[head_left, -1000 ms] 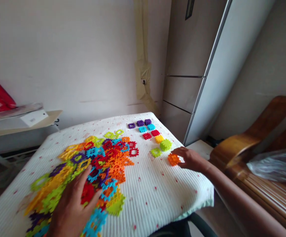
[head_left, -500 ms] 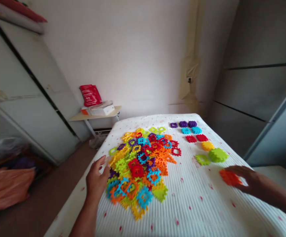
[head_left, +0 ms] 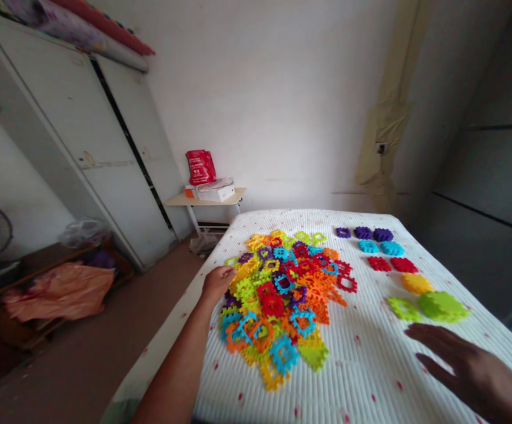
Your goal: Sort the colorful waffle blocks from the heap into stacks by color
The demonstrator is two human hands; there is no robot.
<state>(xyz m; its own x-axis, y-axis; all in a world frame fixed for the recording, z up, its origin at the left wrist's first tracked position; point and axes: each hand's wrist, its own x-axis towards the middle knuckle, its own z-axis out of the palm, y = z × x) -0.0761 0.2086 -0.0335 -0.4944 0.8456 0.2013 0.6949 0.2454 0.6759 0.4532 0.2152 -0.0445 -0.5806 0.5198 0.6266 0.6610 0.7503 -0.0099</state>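
Colourful square toy building tiles with notched edges lie in a large loose pile [head_left: 278, 300] on the bed. At the pile's left edge is my left hand [head_left: 217, 284], its fingers curled together; what they hold, if anything, is hidden. A green open-frame tile [head_left: 232, 261] lies just beyond its fingertips. My right hand [head_left: 456, 362] hovers low over the right side, thumb and fingers apart, with no tile showing between them. Just past it are a green tile stack [head_left: 445, 307] and a smaller green tile [head_left: 403, 308]. The orange tiles seen earlier do not show.
Sorted by colour along the right are yellow tiles [head_left: 417, 283], red tiles [head_left: 404, 265], blue tiles [head_left: 392, 248] and purple tiles [head_left: 383, 234]. A small table [head_left: 180, 200] with a white box and red bag stands beyond the bed. Cabinets flank both sides.
The view has turned left. My right hand has spread its fingers off the orange tiles, which are out of sight. My left hand has moved onto the pile's edge and its fingers have closed.
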